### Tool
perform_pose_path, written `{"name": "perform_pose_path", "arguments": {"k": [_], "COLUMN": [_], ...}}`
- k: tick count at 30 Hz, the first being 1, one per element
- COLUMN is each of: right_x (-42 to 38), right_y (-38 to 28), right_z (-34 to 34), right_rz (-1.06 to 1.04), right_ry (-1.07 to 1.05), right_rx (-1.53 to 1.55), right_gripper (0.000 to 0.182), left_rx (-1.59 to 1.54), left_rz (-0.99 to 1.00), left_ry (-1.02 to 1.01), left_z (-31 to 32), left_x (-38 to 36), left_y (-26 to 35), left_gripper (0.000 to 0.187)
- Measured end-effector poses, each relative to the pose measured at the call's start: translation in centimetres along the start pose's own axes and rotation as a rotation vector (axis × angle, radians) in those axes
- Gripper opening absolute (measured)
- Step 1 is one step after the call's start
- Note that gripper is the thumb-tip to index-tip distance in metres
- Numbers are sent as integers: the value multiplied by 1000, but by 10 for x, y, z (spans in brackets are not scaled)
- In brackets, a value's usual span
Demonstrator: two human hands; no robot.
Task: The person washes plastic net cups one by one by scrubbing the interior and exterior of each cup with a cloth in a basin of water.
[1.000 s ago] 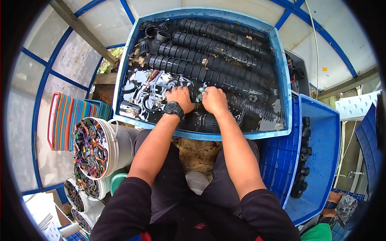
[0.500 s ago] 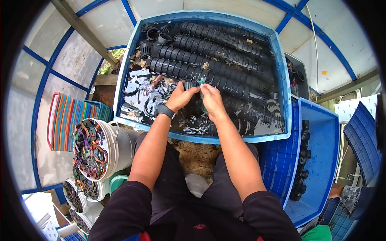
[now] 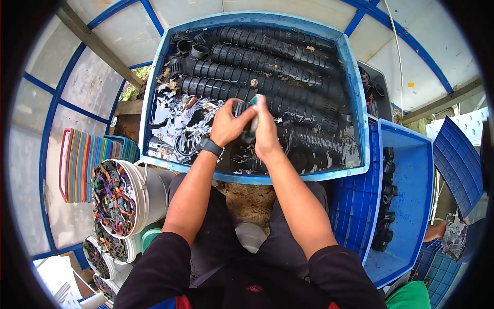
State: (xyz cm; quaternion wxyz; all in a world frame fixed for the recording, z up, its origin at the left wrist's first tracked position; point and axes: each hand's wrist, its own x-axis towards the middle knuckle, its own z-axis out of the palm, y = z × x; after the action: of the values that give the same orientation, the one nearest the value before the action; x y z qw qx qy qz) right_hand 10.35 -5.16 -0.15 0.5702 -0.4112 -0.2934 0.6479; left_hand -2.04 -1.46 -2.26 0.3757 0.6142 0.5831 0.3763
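Above the water-filled blue tub (image 3: pixel 154 77), I see the left hand (image 3: pixel 226 125) gripping a black ribbed fitting (image 3: pixel 240 109), while the right hand (image 3: pixel 266 131) presses a green scrub pad (image 3: pixel 253 101) against it.

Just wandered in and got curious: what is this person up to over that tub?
A seated person leans over a blue tub of water stacked with black ribbed pipes. The left hand grips a short black pipe piece above the water, and the right hand presses a green scrubber against it.
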Motion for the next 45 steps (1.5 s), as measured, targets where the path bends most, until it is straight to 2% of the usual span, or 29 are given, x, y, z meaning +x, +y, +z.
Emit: {"name": "perform_pose_path", "arguments": {"k": [1,3,5,6,7,9,10,11,13,14,15,17,18,19,21,24,25,27,28,29,31,34,35,37,38,39,40,41,45], "right_x": [10,28,26,18,11,17,17,29,28,26,17,11,14,25,22,8,0,2,12,20,25,9,5,0,-2,2,8,12,19], "right_y": [-4,2,10,5,4,-3,-14,-16,-3,3,2,13,11,6,-15,-2,2,-6,-14,-20,-12,-11,-7,-2,-4,-4,-11,-22,-12], "right_z": [-9,-11,-10,-1,15,4,-4,-8,-13,-3,4,2,-3,-11,-17,2,8,0,-11,-19,-18,-7,-8,-8,-12,-13,-20,-23,-2], "right_rz": [138,-13,-24,50,-42,-37,57,19,18,-61,-31,-63,9,-22,80,-51,-55,-121,-56,6,-20,-97,-91,-113,-104,-86,-44,-4,-24], "right_ry": [45,106,12,-14,133,17,-10,20,-22,43,-34,-97,19,-38,-139,-66,-18,-153,-133,-111,-58,-146,-144,-118,-155,-46,-133,-218,-168], "right_rx": [137,221,255,175,179,236,320,312,362,333,344,277,242,342,381,311,293,244,278,311,341,354,355,267,264,232,298,363,453], "right_gripper": [68,55,51,46,45,50,52,51,48,43,41,41,45,52,63,71,72,75,77,78,78,80,80,83,85,85,84,84,82], "left_rx": [-149,35,33,2,41,-107,-235,-279,-98,82,93,24,-23,-93,71,204,54,-136,-212,-155,40,58,13,-45,-43,-43,-35,-8,81], "left_rz": [12,306,105,28,82,91,77,171,213,275,205,67,211,220,531,251,220,247,213,342,577,586,432,304,366,427,445,483,246], "left_ry": [-106,49,24,152,263,76,-124,-184,-48,136,199,85,11,-130,19,287,272,106,-102,-141,15,104,68,32,-3,-40,-91,-44,362], "left_z": [3,11,-4,-4,-4,-3,-1,6,12,11,6,-5,-7,-6,0,-6,-9,-9,-10,-5,1,-3,-7,-5,-5,-3,0,2,3], "left_x": [-7,-2,8,13,14,8,2,0,4,6,9,4,-1,-4,1,5,9,1,-6,-10,-4,2,-3,1,-3,-8,-8,-9,8], "left_y": [10,5,23,11,-2,0,4,3,0,4,7,15,18,22,19,22,12,19,25,27,27,19,27,19,24,29,30,32,14], "left_gripper": [56,57,61,63,64,62,52,50,48,45,45,55,55,53,57,61,60,60,55,55,49,47,40,46,52,57,67,56,53]}}
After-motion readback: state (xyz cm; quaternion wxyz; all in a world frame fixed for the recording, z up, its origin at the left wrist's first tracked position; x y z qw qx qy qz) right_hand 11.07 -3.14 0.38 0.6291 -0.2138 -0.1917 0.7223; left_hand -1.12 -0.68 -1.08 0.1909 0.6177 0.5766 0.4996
